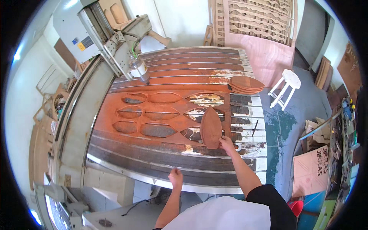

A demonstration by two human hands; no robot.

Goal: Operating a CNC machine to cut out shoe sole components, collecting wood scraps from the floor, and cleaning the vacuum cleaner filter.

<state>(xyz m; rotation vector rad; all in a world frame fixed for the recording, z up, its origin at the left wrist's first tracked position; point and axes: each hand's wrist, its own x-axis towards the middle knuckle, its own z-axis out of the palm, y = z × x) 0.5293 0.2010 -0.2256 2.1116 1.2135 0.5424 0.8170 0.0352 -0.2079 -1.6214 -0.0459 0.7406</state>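
Pointed wooden panel (211,128) is pinched in the right hand (226,143), while the left hand (176,178), curled closed, contents hidden, is near the worktop's front edge (214,189)

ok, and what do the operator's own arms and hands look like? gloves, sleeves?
Left hand and right hand are both ungloved; forearms bare, no watch visible. The right arm has a loose black sleeve ending near the elbow. The left sleeve can't be made out clearly.
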